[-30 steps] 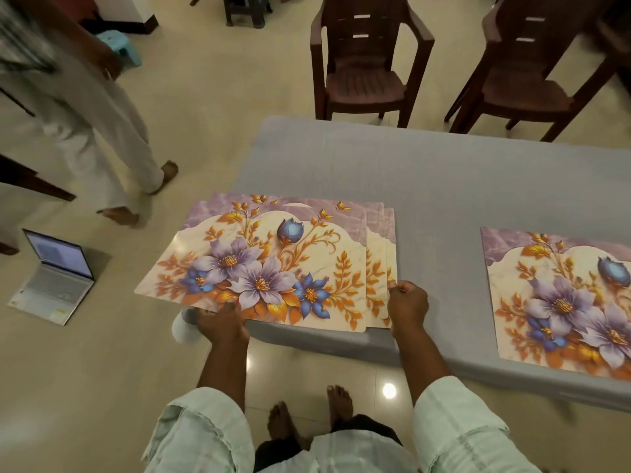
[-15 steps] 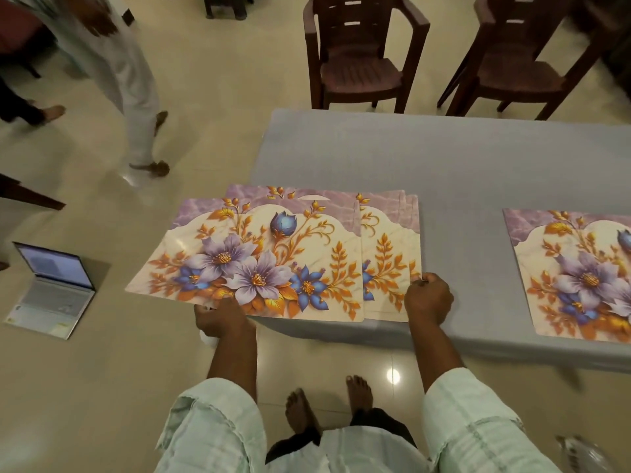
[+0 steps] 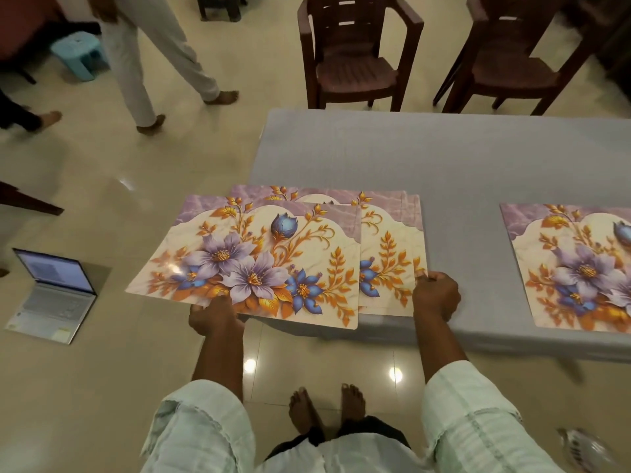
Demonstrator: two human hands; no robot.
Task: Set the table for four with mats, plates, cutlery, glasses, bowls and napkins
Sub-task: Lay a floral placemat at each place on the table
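A floral top mat (image 3: 259, 261) hangs over the left end of the grey-covered table (image 3: 461, 158); my left hand (image 3: 213, 317) grips its near edge, fingers underneath. Under it lie more floral mats (image 3: 392, 254), shifted to the right, and my right hand (image 3: 435, 295) pinches their near right corner. Another floral mat (image 3: 573, 268) lies flat on the table at the right, apart from both hands.
Two dark brown plastic chairs (image 3: 355, 52) (image 3: 519, 56) stand behind the table. An open laptop (image 3: 51, 291) sits on the tiled floor at left. A person in light trousers (image 3: 150, 56) walks past a blue stool (image 3: 80, 52). My bare feet show below.
My left hand has drawn the top mat leftward off the stack, while my right hand has slid the lower mats to the right. The person at left has walked further along.
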